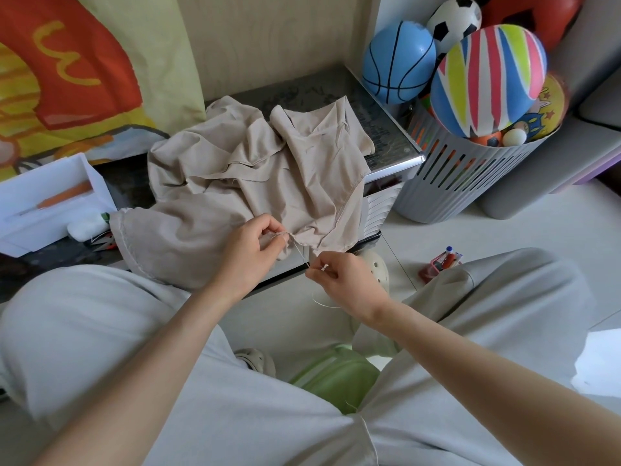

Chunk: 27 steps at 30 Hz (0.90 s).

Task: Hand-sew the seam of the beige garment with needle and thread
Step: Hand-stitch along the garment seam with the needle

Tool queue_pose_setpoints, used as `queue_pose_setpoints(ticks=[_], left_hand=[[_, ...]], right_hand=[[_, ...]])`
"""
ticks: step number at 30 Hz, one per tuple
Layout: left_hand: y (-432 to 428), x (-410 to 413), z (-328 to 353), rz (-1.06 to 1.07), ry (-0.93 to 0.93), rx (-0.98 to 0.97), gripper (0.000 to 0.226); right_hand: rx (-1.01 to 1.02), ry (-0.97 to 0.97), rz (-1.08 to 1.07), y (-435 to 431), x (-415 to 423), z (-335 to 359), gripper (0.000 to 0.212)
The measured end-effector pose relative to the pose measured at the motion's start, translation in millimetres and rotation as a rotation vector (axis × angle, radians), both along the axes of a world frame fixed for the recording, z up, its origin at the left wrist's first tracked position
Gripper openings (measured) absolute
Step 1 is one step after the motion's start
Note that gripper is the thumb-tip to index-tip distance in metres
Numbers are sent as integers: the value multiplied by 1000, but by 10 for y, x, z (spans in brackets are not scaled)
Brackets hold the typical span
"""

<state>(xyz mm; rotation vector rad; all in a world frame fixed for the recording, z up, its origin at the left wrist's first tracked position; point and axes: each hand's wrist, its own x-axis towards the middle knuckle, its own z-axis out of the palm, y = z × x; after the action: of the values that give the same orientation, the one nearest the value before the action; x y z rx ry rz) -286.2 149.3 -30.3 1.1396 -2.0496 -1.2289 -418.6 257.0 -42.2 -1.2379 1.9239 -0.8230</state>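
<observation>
Dark tabletop (304, 90), beige garment (235, 169), thread (300, 252) slanting down-right

Head-worn wide-angle camera looks forward and steeply down over the wearer's lap.

The single view sits close above the work: the left hand (250, 250) and right hand (346, 277) meet just below mid-frame, arms entering from the bottom edge, with the beige garment (235, 169) on the low dark table (383, 122) just beyond. The lens takes in the grey basket (453, 183) at upper right and the wearer's legs (100, 331) across the lower frame.
</observation>
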Motion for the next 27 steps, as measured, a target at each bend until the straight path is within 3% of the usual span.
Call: queue_pose_setpoints(ticks=[6, 12, 23, 27], left_hand=[[-11, 5, 29, 69, -30, -70, 10], [-65, 24, -8, 107, -43, -69, 13], [-53, 27, 18, 143, -53, -78, 15], [-86, 50, -1, 153, -46, -113, 12]], right_hand=[[-41, -85, -27, 38, -24, 75, 21], [4, -16, -9, 129, -46, 7, 24], [-37, -112, -292, 42, -222, 15, 23], [96, -76, -193, 108, -200, -34, 24]])
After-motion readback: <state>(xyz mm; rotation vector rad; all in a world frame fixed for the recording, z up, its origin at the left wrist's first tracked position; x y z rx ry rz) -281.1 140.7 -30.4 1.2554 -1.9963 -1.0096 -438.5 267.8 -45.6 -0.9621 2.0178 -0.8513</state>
